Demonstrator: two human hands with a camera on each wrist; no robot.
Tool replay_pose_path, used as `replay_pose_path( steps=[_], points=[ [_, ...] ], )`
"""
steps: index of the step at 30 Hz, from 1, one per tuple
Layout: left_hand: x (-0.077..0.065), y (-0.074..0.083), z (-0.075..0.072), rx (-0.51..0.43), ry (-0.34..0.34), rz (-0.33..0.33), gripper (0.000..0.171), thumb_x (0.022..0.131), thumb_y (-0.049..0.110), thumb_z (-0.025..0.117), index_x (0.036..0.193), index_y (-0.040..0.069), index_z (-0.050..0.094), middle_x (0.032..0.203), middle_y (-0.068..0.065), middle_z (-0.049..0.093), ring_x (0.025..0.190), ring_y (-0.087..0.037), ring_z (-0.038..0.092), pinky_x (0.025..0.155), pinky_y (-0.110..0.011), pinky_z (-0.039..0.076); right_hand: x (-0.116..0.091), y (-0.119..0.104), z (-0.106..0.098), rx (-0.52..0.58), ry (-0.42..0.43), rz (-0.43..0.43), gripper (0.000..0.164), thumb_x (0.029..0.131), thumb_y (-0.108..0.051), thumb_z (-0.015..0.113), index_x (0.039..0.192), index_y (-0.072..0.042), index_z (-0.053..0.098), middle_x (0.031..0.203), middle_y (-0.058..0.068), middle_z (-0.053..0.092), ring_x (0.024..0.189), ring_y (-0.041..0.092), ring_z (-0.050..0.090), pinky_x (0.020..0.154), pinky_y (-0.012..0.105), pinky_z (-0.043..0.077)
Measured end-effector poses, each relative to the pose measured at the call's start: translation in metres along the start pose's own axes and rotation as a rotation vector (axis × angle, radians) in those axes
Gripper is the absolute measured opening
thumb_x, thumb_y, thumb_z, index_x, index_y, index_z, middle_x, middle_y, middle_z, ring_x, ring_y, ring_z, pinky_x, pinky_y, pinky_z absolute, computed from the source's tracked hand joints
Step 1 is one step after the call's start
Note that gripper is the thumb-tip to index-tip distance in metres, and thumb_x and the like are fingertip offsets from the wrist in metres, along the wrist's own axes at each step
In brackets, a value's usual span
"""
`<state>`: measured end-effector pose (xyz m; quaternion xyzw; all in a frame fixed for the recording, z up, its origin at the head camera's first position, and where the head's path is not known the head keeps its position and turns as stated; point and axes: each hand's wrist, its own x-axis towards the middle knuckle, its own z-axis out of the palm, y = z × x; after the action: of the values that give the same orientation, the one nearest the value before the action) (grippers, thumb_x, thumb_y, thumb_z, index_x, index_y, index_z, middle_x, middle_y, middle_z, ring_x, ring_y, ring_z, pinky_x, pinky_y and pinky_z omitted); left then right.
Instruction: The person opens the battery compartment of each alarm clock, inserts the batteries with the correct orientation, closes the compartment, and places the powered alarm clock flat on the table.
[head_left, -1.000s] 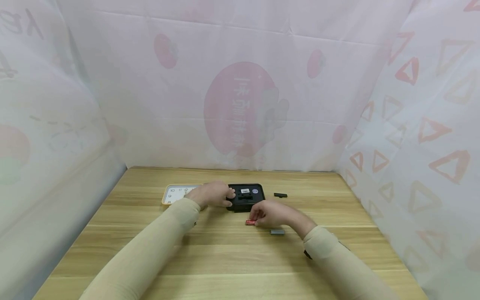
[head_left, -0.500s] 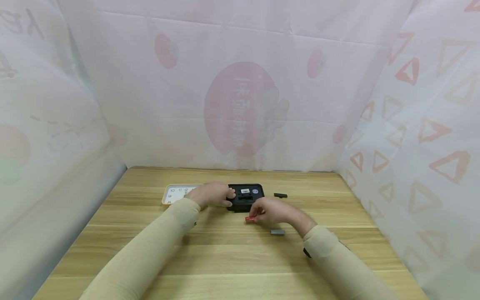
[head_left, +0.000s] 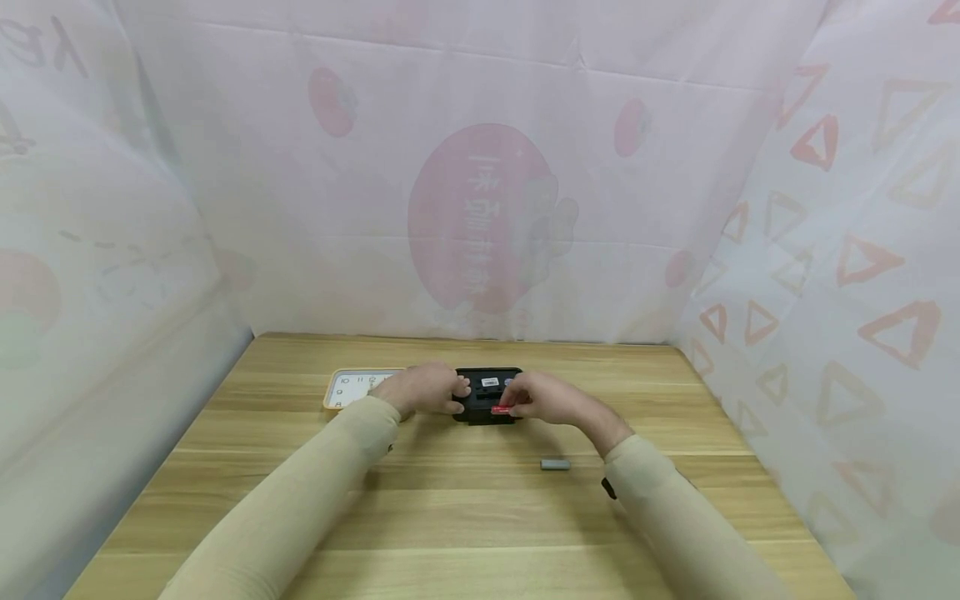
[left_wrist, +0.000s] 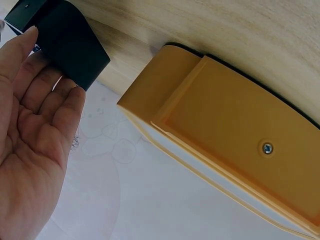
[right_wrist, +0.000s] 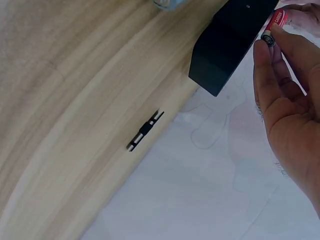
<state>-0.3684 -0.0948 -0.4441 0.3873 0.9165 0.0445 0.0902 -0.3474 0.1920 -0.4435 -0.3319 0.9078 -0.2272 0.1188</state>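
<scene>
A black clock (head_left: 480,413) lies face down at the middle of the table, its back with a white label and battery slot turned up. My left hand (head_left: 429,389) grips its left side, fingers and thumb at the edge, as the left wrist view also shows. Over the clock's near right part, my right hand (head_left: 551,400) pinches a red battery (right_wrist: 276,22) between thumb and fingertips. The battery lies sideways, close to the slot, one end showing in the right wrist view.
An orange-framed clock (head_left: 351,390) lies face up on the left, partly behind my left hand. A grey battery (head_left: 555,465) lies on the wooden table (head_left: 450,517) nearer me. The small black battery cover (right_wrist: 145,131) rests right of the black clock. Printed cloth walls (head_left: 360,208) surround the table.
My right hand has lifted the red battery off the table and carried it away from me, over the black clock. The left hand stays in place.
</scene>
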Motion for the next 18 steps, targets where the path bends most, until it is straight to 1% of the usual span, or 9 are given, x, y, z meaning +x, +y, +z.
replay_pose_path(
  steps=[2, 7, 12, 18],
  points=[
    [0.001, 0.000, 0.000, 0.005, -0.001, 0.006, 0.036, 0.113, 0.027, 0.081, 0.145, 0.011, 0.084, 0.156, -0.017, 0.078, 0.140, -0.038, 0.078, 0.127, -0.053, 0.061, 0.003, 0.001, -0.002, -0.011, 0.013, 0.008, 0.012, 0.111, -0.004, 0.081, 0.118, -0.010, 0.088, 0.119, 0.006, 0.083, 0.104, 0.011, 0.074, 0.093, 0.032, 0.068],
    [0.002, -0.001, 0.001, 0.019, 0.011, 0.026, 0.036, 0.112, 0.027, 0.083, 0.143, 0.011, 0.085, 0.156, -0.016, 0.078, 0.137, -0.038, 0.079, 0.124, -0.052, 0.062, 0.011, 0.005, -0.006, -0.016, 0.033, 0.017, 0.012, 0.112, -0.006, 0.079, 0.119, -0.011, 0.088, 0.121, 0.006, 0.085, 0.105, 0.013, 0.073, 0.094, 0.035, 0.067],
    [0.003, -0.003, 0.003, 0.012, 0.013, 0.025, 0.039, 0.112, 0.028, 0.083, 0.147, 0.010, 0.082, 0.158, -0.015, 0.076, 0.144, -0.038, 0.077, 0.128, -0.052, 0.060, 0.017, 0.008, -0.009, -0.036, 0.048, 0.012, 0.012, 0.112, -0.007, 0.080, 0.120, -0.010, 0.088, 0.120, 0.006, 0.085, 0.105, 0.013, 0.075, 0.096, 0.036, 0.068],
    [0.003, -0.003, 0.002, 0.035, 0.012, 0.039, 0.034, 0.112, 0.027, 0.082, 0.142, 0.011, 0.086, 0.154, -0.016, 0.079, 0.134, -0.037, 0.081, 0.123, -0.051, 0.063, 0.023, 0.010, -0.010, -0.065, 0.060, 0.021, 0.013, 0.112, -0.005, 0.079, 0.123, -0.006, 0.087, 0.122, 0.009, 0.085, 0.107, 0.016, 0.077, 0.100, 0.040, 0.070]
  ],
)
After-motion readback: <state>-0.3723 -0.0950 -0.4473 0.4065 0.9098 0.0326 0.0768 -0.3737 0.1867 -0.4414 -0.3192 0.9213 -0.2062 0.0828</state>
